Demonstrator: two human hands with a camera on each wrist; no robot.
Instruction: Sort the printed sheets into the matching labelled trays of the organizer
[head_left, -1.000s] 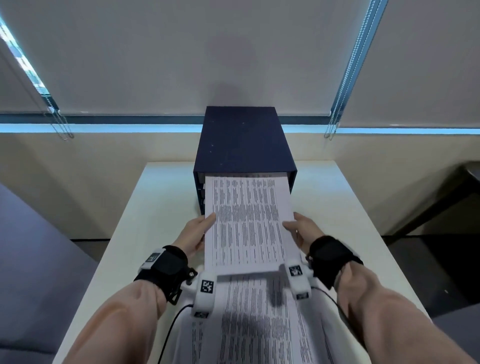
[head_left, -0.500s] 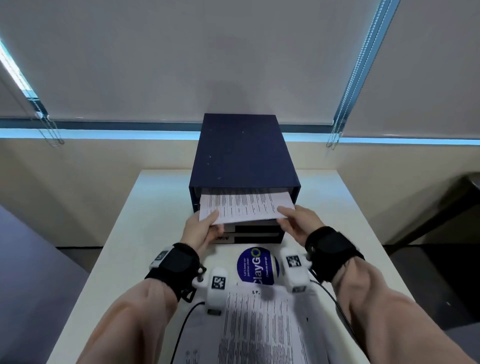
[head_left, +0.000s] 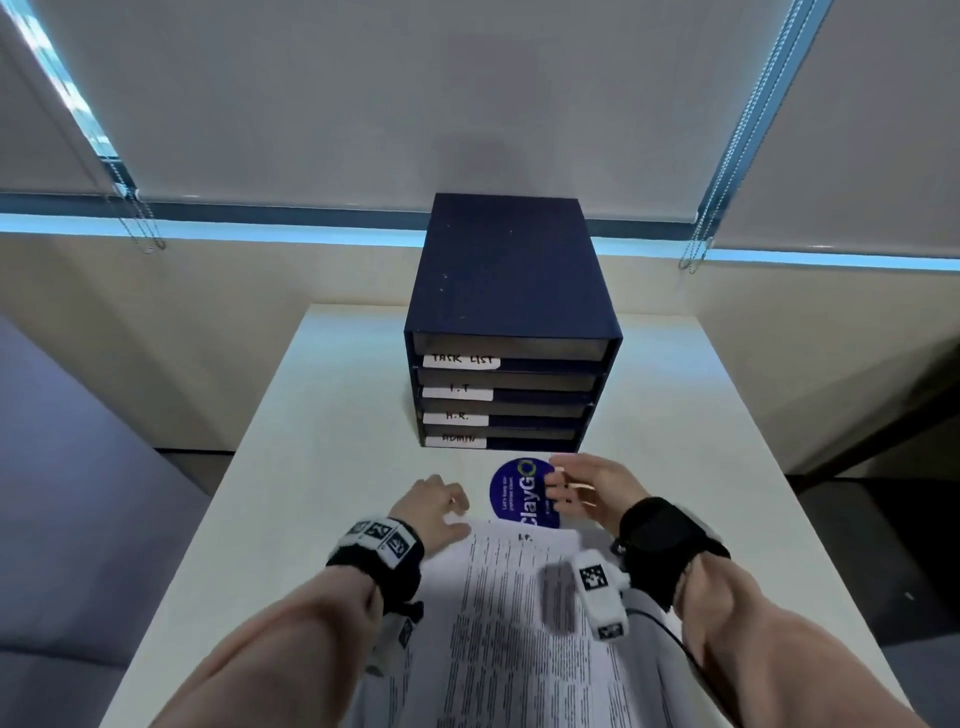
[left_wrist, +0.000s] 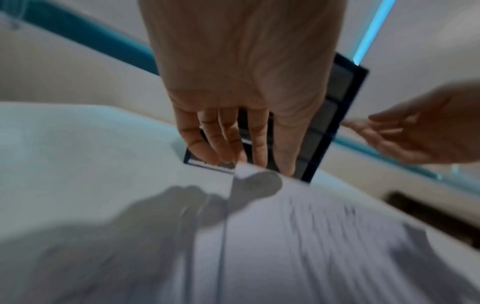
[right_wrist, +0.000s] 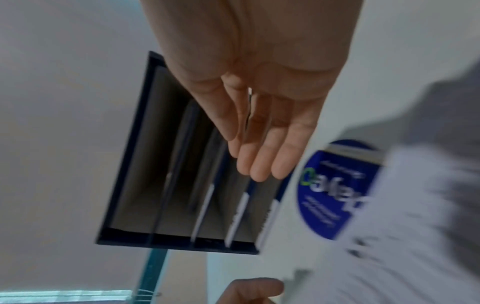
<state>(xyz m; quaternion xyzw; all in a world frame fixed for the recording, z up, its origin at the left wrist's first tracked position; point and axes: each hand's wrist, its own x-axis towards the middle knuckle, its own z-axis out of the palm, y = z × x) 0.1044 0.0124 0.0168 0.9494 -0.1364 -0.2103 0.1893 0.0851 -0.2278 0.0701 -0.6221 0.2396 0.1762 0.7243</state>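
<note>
Hands (head_left: 436, 506) back from organizer (head_left: 511, 332)

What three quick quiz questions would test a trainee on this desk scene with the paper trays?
1. True or false: the left hand grips a sheet.
2. Which label sits on the top tray of the dark blue organizer? A) ADMIN B) TASK LIST C) H.R.
3. Fill in: the round blue sticker lies between the organizer and the stack of ____ on the white table.

Key: 1 false, both it and the right hand are empty; 2 B; 3 printed sheets.
</note>
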